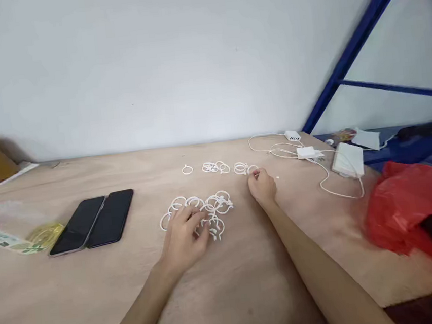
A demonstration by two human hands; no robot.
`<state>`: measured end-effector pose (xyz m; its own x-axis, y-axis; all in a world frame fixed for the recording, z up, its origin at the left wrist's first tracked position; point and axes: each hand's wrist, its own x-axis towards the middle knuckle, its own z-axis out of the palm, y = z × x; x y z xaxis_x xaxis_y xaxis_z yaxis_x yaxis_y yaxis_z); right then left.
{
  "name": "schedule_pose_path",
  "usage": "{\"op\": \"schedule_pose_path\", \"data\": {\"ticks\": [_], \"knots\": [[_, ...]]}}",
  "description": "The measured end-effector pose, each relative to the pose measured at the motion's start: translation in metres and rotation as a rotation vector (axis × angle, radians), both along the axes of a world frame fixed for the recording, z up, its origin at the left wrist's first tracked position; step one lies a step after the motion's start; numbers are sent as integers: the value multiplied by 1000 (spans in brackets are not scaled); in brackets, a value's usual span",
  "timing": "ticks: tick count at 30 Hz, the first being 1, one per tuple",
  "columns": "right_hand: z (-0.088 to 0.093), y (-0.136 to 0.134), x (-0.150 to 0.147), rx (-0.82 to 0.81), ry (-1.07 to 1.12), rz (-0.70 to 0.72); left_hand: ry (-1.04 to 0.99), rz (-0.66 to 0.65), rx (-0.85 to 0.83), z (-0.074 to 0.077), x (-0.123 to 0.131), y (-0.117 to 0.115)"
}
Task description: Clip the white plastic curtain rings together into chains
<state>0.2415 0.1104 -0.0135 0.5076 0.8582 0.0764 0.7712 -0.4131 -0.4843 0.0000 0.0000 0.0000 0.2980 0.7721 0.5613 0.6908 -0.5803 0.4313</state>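
Observation:
A heap of several white plastic rings (208, 206) lies in the middle of the wooden table (231, 288). My left hand (183, 236) rests on the near left side of the heap, fingers bent and touching the rings. Farther back runs a row of white rings: a single ring (187, 170), a small cluster (215, 167) and another cluster (244, 168). My right hand (262, 185) is at the right end of that row, fingers pinched on a white ring there.
Two black phones (94, 222) lie side by side at the left, beside plastic packets (20, 237). White chargers and cables (307, 153) lie at the back right. A red plastic bag (411, 209) sits at the right edge. A blue metal frame (360, 36) rises behind.

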Motion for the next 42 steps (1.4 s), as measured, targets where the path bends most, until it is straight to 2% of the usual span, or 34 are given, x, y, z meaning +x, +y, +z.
{"op": "schedule_pose_path", "data": {"ticks": [7, 11, 15, 19, 23, 25, 27, 31, 36, 39, 42], "knots": [[1, 3, -3, -3, -5, 95, -2, 10, 9, 1, -1, 0], [-2, 3, -3, 47, 59, 78, 6, 16, 4, 0, 0, 0], [-2, 2, 0, 178, 191, 29, 1, 8, -13, -1, 0, 1], [1, -7, 3, 355, 400, 22, -19, 4, -18, -1, 0, 2], [10, -30, -15, 462, 667, 121, -42, 4, -10, 0, 1, 1], [19, -45, -34, 537, 1110, 211, -63, -3, -7, 0, 2, 1], [30, -60, -56, 496, 1389, 301, -97, -9, -20, 1, 2, 1], [46, -82, -93, 280, 1582, 540, -257, -8, -122, 6, 1, 0], [39, -100, -113, 200, 1520, 665, -468, -4, -275, 16, 1, -1], [32, -105, -115, 168, 1499, 674, -499, -35, -313, 18, 2, -1], [30, -103, -112, 141, 1505, 629, -554, -11, -369, 17, 1, 0]]}}
